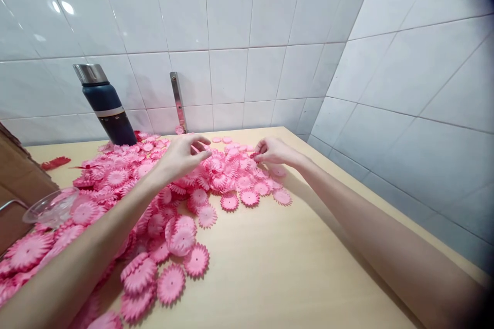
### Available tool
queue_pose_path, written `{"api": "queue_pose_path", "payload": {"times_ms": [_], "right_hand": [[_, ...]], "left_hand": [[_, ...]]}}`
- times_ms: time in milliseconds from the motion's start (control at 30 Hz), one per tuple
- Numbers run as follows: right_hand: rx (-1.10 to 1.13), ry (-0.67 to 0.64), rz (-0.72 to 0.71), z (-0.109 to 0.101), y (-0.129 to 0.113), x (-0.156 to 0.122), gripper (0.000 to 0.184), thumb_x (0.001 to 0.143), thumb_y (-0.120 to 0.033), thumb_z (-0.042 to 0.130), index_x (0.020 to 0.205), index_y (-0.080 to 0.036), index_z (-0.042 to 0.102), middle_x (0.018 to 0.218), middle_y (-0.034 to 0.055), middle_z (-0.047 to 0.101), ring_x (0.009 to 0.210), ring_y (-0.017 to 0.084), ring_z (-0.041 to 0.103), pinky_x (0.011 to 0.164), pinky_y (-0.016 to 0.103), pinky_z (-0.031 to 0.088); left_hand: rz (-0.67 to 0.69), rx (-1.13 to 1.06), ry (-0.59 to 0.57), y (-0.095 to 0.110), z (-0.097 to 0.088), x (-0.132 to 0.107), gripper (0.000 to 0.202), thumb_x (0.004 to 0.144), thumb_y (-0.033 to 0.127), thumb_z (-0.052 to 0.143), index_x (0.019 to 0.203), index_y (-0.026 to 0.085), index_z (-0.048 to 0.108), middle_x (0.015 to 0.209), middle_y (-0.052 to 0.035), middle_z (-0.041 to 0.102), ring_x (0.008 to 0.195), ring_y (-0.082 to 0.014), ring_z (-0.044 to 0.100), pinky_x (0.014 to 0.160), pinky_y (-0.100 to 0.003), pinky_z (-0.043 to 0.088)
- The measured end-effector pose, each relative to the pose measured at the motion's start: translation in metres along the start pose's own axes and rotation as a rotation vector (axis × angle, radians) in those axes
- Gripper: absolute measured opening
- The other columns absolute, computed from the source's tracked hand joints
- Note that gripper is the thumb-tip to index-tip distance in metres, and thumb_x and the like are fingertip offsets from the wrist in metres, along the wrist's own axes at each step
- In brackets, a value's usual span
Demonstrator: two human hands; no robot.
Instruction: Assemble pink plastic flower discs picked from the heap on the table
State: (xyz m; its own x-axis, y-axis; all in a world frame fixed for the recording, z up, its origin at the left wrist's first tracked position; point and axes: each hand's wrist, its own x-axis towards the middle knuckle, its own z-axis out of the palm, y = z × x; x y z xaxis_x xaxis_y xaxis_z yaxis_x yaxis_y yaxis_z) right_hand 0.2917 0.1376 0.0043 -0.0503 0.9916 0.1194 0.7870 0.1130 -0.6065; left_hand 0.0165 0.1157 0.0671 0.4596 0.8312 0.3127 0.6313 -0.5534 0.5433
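Note:
A large heap of pink flower-shaped discs [172,284] with notched edges and small centre holes covers the left and middle of the table. My left hand [187,153] hovers over the middle of the heap, its thumb and fingers apart and nothing visible between them. At the heap's right edge, my right hand [275,151] has its fingertips pinched together. A dark pink edge shows at those fingertips, seemingly one of the discs, though most of it is hidden. Several single discs [249,197] lie flat on the wood in front of the hands.
A dark blue bottle [110,108] with a steel cap stands at the back left. A clear plastic dish [52,208] sits among the discs by a cardboard box [23,185]. A metal strip [178,102] leans against the tiled wall [227,74]. The wooden table [293,267] meets walls behind and right.

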Motion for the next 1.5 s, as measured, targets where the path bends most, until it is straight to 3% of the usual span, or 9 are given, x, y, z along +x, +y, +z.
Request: {"api": "queue_pose_path", "payload": {"times_ms": [133,267,500,733,933,1133,1233,1333,1500], "right_hand": [[0.082,0.048,-0.05,-0.018,-0.021,-0.008,0.028,0.07,-0.036,0.069,0.085,-0.013,0.066,0.069,0.005,0.066,0.061,0.013,0.056,0.051,0.022,0.036],[0.218,-0.027,-0.131,-0.03,-0.055,-0.021,0.035,0.071,-0.042,0.072,0.092,-0.015,0.063,0.075,0.0065,0.068,0.064,0.013,0.059,0.052,0.021,0.041],[0.351,-0.124,-0.243,-0.029,-0.093,-0.036,0.035,0.068,-0.041,0.077,0.082,-0.015,0.059,0.07,0.0067,0.067,0.059,0.012,0.058,0.051,0.022,0.043],[0.209,0.084,-0.125,-0.023,-0.087,-0.029,0.022,0.067,-0.021,0.076,0.08,-0.013,0.061,0.072,0.0079,0.069,0.062,0.016,0.063,0.051,0.022,0.046],[0.411,-0.158,-0.288,-0.011,-0.094,-0.032,0.029,0.072,-0.029,0.075,0.093,-0.014,0.061,0.086,0.0103,0.07,0.071,0.017,0.066,0.061,0.025,0.053],[0.281,-0.365,-0.202,0.01,-0.072,-0.027,0.045,0.069,-0.048,0.074,0.099,-0.017,0.063,0.095,0.009,0.069,0.075,0.019,0.066,0.061,0.029,0.055],[0.226,-0.2,-0.181,0.023,-0.052,-0.018,0.042,0.07,-0.039,0.075,0.103,-0.015,0.065,0.105,0.0122,0.067,0.09,0.022,0.065,0.077,0.032,0.054],[0.248,0.006,-0.147,0.028,-0.039,-0.01,0.047,0.079,-0.03,0.066,0.122,-0.013,0.055,0.121,0.0158,0.06,0.106,0.022,0.06,0.085,0.033,0.052],[0.196,0.058,-0.095,-0.004,-0.036,-0.01,0.029,0.08,-0.036,0.062,0.098,-0.014,0.065,0.102,0.0115,0.068,0.09,0.021,0.066,0.073,0.031,0.055]], "left_hand": [[0.05,-0.061,-0.028,0.003,0.005,0.0,0.031,0.08,0.037,0.062,0.099,0.013,0.067,0.088,-0.0085,0.068,0.076,-0.0178,0.063,0.069,-0.032,0.052],[0.105,-0.189,-0.034,0.011,0.007,-0.004,0.04,0.078,0.038,0.067,0.108,0.012,0.062,0.093,-0.009,0.067,0.081,-0.0173,0.064,0.074,-0.032,0.055],[0.192,-0.342,-0.002,0.019,0.014,-0.008,0.047,0.074,0.033,0.072,0.116,0.014,0.059,0.105,-0.0101,0.064,0.087,-0.0171,0.065,0.077,-0.032,0.057],[0.126,-0.077,0.069,0.002,0.027,-0.004,0.054,0.072,0.03,0.073,0.12,0.012,0.055,0.109,-0.0155,0.063,0.094,-0.0232,0.063,0.08,-0.039,0.056],[0.255,-0.306,0.075,0.018,0.022,-0.008,0.043,0.078,0.033,0.069,0.116,0.015,0.062,0.101,-0.0107,0.07,0.089,-0.0186,0.067,0.078,-0.032,0.057],[0.131,-0.224,0.261,0.016,0.01,-0.006,0.029,0.076,0.027,0.069,0.1,0.01,0.068,0.082,-0.0088,0.07,0.072,-0.0174,0.068,0.067,-0.028,0.056],[0.064,-0.201,0.294,0.014,0.003,-0.004,0.026,0.078,0.026,0.064,0.099,0.01,0.069,0.087,-0.0109,0.071,0.075,-0.0194,0.068,0.067,-0.029,0.055],[0.0,-0.239,0.175,0.017,0.0,-0.005,0.022,0.078,0.028,0.063,0.09,0.01,0.07,0.089,-0.0121,0.071,0.08,-0.0208,0.068,0.071,-0.031,0.054],[0.015,-0.294,-0.406,0.018,0.012,-0.011,0.017,0.081,0.028,0.058,0.09,0.015,0.063,0.095,-0.0079,0.07,0.089,-0.0185,0.066,0.074,-0.027,0.051]]}}
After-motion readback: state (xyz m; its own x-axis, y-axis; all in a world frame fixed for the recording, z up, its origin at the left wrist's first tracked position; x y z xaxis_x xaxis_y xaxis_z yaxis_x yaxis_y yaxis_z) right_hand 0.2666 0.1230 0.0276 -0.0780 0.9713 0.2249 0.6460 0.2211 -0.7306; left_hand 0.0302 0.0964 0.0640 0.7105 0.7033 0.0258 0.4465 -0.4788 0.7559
